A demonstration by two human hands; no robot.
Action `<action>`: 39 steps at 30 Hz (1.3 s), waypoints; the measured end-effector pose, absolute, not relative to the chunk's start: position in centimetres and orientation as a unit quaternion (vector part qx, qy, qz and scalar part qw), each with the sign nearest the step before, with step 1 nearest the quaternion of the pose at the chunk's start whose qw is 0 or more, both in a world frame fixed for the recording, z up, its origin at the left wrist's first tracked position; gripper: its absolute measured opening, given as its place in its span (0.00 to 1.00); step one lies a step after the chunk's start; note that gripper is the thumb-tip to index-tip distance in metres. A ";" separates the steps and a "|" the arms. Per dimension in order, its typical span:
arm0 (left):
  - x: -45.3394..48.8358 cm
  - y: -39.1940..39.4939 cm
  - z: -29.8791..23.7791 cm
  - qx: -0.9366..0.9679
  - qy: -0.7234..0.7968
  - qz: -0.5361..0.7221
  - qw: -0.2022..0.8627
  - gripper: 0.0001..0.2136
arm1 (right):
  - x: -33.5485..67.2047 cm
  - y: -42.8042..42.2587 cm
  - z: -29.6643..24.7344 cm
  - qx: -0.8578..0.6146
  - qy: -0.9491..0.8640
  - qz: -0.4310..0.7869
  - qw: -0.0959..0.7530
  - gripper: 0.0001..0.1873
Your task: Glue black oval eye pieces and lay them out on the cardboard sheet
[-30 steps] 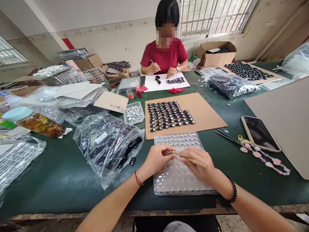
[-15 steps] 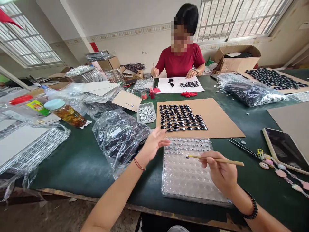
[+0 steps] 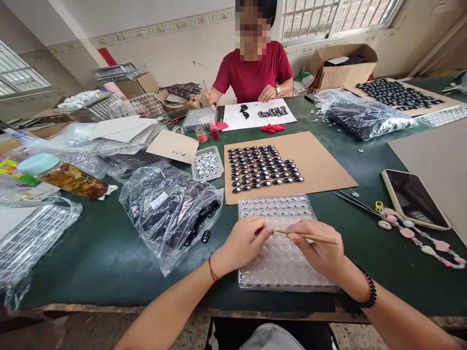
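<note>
My right hand [image 3: 317, 243] grips a thin wooden stick [image 3: 310, 236] in a pinch, its yellowish tip pointing left. At that tip my left hand [image 3: 250, 240] is closed, thumb against fingers; what it may hold is hidden. Both hands are over a clear plastic tray [image 3: 262, 279] of round pockets, whose far rows hold small shiny pieces. Beyond the tray, glossy black oval pieces [image 3: 255, 167] lie in rows on a brown cardboard sheet [image 3: 328, 165]. A small plastic box [image 3: 207, 164] of silvery pieces stands to the left of the sheet.
Left of the tray lies a clear bag [image 3: 164, 214] of black pieces, with one loose black piece [image 3: 205, 236] beside it. Tweezers [image 3: 355, 201], a phone [image 3: 416, 198] and a beaded strap [image 3: 419, 238] are at right. Across the table sits a person in red [image 3: 251, 73].
My left hand has come from the cardboard's near edge to the stick's tip and closed. A small shiny piece seen on that tip earlier is now hidden. The view has shifted slightly.
</note>
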State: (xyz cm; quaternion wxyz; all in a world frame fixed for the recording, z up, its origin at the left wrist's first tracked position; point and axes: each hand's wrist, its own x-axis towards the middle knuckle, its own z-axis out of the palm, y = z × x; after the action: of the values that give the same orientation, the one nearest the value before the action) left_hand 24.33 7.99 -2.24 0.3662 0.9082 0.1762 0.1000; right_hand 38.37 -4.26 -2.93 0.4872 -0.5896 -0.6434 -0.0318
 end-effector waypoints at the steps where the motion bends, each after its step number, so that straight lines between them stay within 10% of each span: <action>1: 24.4 8.0 -2.2 0.904 0.185 0.102 0.373 0.15 | 38.4 -4.4 -3.0 -0.593 -0.641 -0.031 0.486 0.06; 13: 16.4 8.3 -2.6 0.812 0.449 0.242 0.281 0.10 | 39.2 -5.3 -4.9 -0.663 -0.518 -0.017 0.541 0.08; 20: 12.4 11.2 -5.0 0.869 0.447 0.092 0.189 0.15 | 38.8 -4.8 -4.7 -0.644 -0.533 0.027 0.548 0.08; 39: 23.7 7.9 -3.9 0.805 0.304 0.113 0.497 0.08 | 38.5 -4.2 -3.3 -0.566 -0.640 -0.019 0.520 0.08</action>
State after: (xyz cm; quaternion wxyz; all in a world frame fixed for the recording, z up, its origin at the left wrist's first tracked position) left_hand 23.69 7.90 -3.89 0.4971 0.8048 0.3040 0.1130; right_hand 38.49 -4.23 -3.32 0.5195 -0.5658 -0.6400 -0.0195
